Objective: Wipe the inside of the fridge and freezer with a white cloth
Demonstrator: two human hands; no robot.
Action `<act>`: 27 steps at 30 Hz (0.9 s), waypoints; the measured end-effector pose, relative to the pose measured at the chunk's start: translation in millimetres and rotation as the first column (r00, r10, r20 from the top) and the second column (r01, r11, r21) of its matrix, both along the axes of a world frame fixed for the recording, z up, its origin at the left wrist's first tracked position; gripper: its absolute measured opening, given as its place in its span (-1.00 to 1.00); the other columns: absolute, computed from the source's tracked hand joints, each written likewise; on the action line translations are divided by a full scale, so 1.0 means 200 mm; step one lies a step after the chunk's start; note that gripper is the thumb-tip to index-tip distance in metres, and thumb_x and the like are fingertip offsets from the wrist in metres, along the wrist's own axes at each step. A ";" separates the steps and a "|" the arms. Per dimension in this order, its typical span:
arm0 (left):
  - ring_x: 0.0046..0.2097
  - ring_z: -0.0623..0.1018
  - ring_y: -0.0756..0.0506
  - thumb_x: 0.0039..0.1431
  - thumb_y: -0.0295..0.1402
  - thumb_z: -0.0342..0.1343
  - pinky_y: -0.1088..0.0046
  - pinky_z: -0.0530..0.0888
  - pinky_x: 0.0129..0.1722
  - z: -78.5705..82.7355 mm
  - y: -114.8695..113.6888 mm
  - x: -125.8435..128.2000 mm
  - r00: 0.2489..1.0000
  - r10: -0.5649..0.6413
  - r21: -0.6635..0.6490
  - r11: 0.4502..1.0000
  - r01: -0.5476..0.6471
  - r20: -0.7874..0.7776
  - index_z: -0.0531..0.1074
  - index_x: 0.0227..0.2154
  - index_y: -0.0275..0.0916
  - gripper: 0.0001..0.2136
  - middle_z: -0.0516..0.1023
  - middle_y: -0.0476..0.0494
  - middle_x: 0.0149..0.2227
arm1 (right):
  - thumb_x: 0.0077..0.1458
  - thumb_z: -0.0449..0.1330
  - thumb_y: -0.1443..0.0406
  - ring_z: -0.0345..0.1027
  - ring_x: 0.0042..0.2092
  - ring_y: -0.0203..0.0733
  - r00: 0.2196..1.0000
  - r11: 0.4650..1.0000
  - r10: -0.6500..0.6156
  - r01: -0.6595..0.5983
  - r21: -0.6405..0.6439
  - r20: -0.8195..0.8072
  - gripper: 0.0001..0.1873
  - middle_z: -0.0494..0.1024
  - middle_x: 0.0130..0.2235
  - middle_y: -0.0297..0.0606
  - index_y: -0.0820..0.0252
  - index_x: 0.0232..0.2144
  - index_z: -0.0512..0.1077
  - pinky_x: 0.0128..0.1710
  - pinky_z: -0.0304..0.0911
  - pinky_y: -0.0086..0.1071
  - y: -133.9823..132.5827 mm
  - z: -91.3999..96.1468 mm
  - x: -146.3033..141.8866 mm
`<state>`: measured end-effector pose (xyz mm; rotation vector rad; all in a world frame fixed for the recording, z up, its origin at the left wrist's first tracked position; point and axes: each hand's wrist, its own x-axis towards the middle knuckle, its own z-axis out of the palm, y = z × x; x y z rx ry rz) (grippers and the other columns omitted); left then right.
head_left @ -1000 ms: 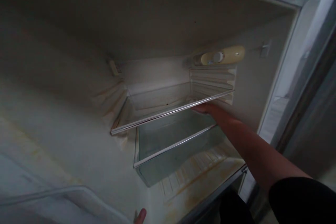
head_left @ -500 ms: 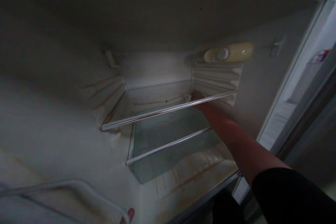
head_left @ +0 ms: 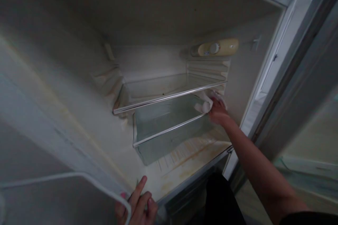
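Dim, slightly blurred, darkest above.

A crumpled white cloth is held by the right hand near the right end of the clear drawer's front edge. The left hand, one finger extended, is crossed by a pale cord near the stained refrigerator floor's front left corner.
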<state>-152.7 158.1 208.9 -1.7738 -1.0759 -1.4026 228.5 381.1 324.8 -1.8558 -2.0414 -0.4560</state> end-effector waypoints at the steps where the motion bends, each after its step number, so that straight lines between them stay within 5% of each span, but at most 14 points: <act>1: -0.30 0.61 -0.06 0.18 -0.54 0.10 0.17 0.08 0.39 0.00 0.00 0.00 1.000 -0.006 -0.007 1.000 0.006 0.000 0.47 -0.45 -0.17 -0.84 0.71 -0.13 -0.15 | 0.34 -0.06 0.26 -0.12 0.44 0.10 1.000 0.999 -0.011 0.012 0.041 -0.019 -0.38 0.16 0.39 0.11 0.44 0.36 0.18 0.43 -0.20 0.03 -0.05 -0.04 0.01; 7: -0.22 0.64 -0.05 0.17 -0.54 0.09 0.18 0.07 0.41 -0.01 0.00 -0.01 0.998 -0.060 -0.022 0.998 0.060 -0.024 0.46 -0.42 -0.16 -0.85 0.69 -0.14 -0.05 | 0.33 -0.11 0.24 -0.04 0.40 0.17 0.985 0.984 0.156 -0.149 0.094 -0.070 -0.45 0.31 0.30 0.10 0.37 0.21 0.41 0.40 -0.16 0.09 -0.20 -0.16 -0.11; 13: -0.22 0.66 -0.07 0.18 -0.55 0.08 0.15 0.06 0.41 -0.02 0.00 0.00 0.999 -0.044 0.002 0.999 0.044 -0.014 0.46 -0.43 -0.18 -0.84 0.70 -0.14 -0.07 | 0.35 -0.05 0.12 0.28 0.13 0.14 0.846 0.846 0.533 -0.532 -0.041 0.021 -0.52 0.53 0.03 0.02 0.22 0.02 0.54 0.25 0.10 0.05 -0.34 0.00 -0.64; 16: -0.23 0.67 -0.07 0.18 -0.54 0.10 0.17 0.02 0.43 -0.03 -0.01 -0.01 0.998 -0.022 -0.022 1.000 0.021 -0.052 0.48 -0.42 -0.17 -0.84 0.69 -0.11 -0.04 | 0.38 -0.05 0.12 0.22 0.23 0.18 0.745 0.741 0.667 -0.662 -0.116 0.006 -0.53 0.44 0.18 0.01 0.17 0.10 0.51 0.25 0.10 0.09 -0.36 0.11 -0.96; 22: -0.24 0.67 -0.07 0.21 -0.52 0.07 0.17 0.02 0.43 -0.04 -0.02 0.01 0.999 0.013 -0.034 0.999 -0.014 -0.031 0.49 -0.43 -0.17 -0.83 0.71 -0.13 -0.10 | 0.32 0.04 0.10 -0.15 0.43 0.37 0.660 0.582 0.748 -0.705 -0.406 -0.075 -0.38 0.09 0.42 0.06 0.24 0.32 0.31 0.34 -0.13 0.28 -0.14 0.20 -1.41; 27: -0.24 0.67 -0.04 0.19 -0.53 0.05 0.23 0.03 0.43 -0.03 -0.01 0.03 0.998 0.033 0.025 0.999 -0.034 0.044 0.46 -0.47 -0.17 -0.81 0.72 -0.13 -0.21 | 0.23 0.12 0.08 -0.11 0.43 0.31 0.654 0.559 0.738 -0.731 -0.391 -0.167 -0.30 0.16 0.40 -0.03 0.14 0.36 0.26 0.33 -0.07 0.26 0.21 0.20 -1.55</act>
